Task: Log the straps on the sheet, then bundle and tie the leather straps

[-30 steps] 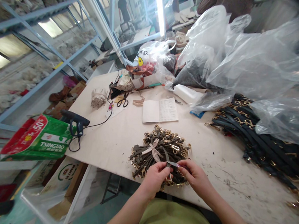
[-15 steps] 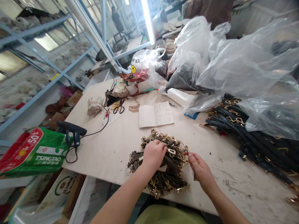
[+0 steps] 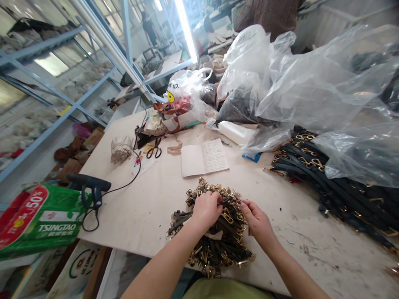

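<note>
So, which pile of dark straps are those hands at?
The brownish bundle in front of the open notebook: the left hand is on it, the right hand at its edge. The black straps lie apart, farther right.

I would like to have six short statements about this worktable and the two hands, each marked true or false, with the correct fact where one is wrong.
1. The left hand is on the strap bundle. True.
2. In the picture, the scissors lie to the left of the notebook. True.
3. The notebook is closed. False: it lies open.
4. Black straps with gold-coloured clips lie on the right part of the table. True.
5. The right hand touches the scissors. False: the right hand is at the right edge of the strap bundle.
6. The bag lettered TSINGTAO is plain white. False: it is mostly green and red.
</note>
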Available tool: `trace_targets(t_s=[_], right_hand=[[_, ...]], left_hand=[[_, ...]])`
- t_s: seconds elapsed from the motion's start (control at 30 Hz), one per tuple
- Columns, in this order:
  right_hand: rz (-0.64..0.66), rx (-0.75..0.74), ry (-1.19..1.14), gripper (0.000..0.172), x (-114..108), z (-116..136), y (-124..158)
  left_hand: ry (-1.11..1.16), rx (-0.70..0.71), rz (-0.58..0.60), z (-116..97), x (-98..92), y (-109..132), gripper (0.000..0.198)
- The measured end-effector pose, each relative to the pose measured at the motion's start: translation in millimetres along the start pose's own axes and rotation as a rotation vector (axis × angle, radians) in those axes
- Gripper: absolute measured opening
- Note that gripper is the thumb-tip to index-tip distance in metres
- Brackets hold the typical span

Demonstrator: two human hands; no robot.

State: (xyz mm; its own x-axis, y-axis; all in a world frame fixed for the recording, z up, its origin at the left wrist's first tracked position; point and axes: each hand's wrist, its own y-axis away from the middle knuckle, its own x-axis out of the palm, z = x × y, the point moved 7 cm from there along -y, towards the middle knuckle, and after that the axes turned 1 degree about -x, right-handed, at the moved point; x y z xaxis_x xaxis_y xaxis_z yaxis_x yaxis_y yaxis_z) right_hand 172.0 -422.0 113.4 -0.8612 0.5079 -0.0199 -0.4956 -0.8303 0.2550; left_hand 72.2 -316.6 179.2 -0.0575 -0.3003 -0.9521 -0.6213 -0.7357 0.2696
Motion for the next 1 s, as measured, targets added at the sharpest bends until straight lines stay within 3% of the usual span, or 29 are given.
trace_targets(t_s=[0.4, 0.53, 0.73, 0.83, 0.93, 1.0], right_hand=[[0.028, -0.082, 0.085, 0.039, 14, 8, -3], [0.081, -0.082, 0.048, 0.039, 23, 12, -7], [0.089, -0.085, -0.077, 0.04, 34, 14, -14], [0.045, -0.142, 0.018, 0.039, 28, 18, -12], [0.05, -0.244, 0.298, 0.036, 24, 21, -10], [0.073, -0.341, 0.458, 0.032, 25, 23, -8]], left_hand=[[0.364, -0.098, -0.002, 29, 2.4, -4, 0.011], [0.353, -0.058, 0.053, 27, 5.5, -6, 0.015], [0.288, -0.034, -0.01, 23, 1.1, -3, 0.015], [0.461, -0.127, 0.071, 36, 7.3, -6, 0.014], [0.774, -0.288, 0.212, 54, 22.0, -6, 0.018], [0.953, -0.347, 0.233, 62, 28.1, -5, 0.021]])
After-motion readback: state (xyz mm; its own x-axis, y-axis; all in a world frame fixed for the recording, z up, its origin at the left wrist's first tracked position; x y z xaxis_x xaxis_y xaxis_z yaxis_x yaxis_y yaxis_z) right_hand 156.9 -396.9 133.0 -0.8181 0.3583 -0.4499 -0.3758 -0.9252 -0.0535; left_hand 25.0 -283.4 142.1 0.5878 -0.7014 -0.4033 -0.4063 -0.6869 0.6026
